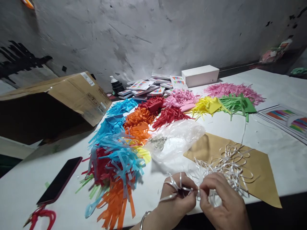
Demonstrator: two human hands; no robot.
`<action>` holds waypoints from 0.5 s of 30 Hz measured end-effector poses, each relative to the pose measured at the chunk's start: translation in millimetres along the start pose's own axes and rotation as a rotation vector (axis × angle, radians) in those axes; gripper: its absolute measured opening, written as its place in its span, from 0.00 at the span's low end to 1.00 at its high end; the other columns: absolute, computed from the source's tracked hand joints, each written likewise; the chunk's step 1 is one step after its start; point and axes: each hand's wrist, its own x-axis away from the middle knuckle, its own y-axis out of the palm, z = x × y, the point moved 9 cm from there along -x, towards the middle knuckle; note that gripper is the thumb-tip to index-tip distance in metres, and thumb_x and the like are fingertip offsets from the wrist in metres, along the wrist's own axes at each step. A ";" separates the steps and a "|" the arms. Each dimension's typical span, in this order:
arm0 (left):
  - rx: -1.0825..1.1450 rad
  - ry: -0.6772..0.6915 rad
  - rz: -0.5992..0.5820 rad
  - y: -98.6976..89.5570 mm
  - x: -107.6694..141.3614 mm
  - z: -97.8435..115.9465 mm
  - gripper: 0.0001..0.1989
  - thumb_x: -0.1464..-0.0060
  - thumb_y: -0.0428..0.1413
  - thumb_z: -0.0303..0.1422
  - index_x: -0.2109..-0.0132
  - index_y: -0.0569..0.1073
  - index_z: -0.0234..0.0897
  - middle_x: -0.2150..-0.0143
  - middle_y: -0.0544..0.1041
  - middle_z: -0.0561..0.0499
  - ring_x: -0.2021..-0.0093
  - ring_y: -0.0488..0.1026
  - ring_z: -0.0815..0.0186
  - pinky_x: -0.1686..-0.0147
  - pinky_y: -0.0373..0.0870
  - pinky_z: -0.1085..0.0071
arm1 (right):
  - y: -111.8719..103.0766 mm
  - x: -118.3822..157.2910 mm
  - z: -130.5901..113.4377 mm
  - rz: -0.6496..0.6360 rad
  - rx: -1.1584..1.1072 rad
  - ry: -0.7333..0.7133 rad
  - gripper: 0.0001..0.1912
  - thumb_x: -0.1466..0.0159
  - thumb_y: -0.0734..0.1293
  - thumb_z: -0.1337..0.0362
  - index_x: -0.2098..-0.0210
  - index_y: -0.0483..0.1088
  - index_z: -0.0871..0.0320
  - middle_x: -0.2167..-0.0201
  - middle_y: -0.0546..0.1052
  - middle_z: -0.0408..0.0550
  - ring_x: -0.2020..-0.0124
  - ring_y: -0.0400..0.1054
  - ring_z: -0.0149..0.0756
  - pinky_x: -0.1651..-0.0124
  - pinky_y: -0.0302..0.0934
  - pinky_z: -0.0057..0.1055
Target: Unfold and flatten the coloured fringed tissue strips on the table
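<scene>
Near the table's front edge, my left hand [177,199] is closed on white ribbon [170,183], with strands looped over its fingers. My right hand [222,201] pinches the ribbon too, its fingertips nearly meeting those of the left. Beyond the hands a tangled pile of white ribbon [233,159] lies partly on a brown paper envelope [260,169]. A clear plastic bag [179,137] with small metallic pieces [158,142] sits behind my left hand.
Fringed paper tassels, blue [127,156], orange [117,201], red [169,116], yellow [208,106], green [236,104] and pink [235,91], spread across the table. A phone [59,180], an open cardboard box [79,95], flat printed packs [141,85] and a white box [200,75] surround them.
</scene>
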 end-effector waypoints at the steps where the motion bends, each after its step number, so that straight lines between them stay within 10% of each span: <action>1: 0.028 -0.026 0.001 0.0 -0.9 -0.2 0.04 0.56 0.59 0.23 0.73 0.78 0.35 0.79 0.70 0.54 0.78 0.63 0.72 0.78 0.57 0.78 | 2.8 1.0 6.4 -0.034 -0.053 0.070 0.09 0.36 0.63 0.74 0.68 0.64 0.53 0.73 0.71 0.39 0.71 0.69 0.30 0.65 0.65 0.28; 15: 0.033 0.107 0.057 -5.7 -0.6 15.4 0.04 0.52 0.59 0.24 0.71 0.78 0.36 0.77 0.70 0.55 0.76 0.64 0.72 0.75 0.59 0.77 | -7.5 -0.3 -14.4 0.040 0.015 -0.151 0.11 0.36 0.66 0.78 0.59 0.70 0.58 0.67 0.75 0.46 0.64 0.68 0.34 0.55 0.63 0.35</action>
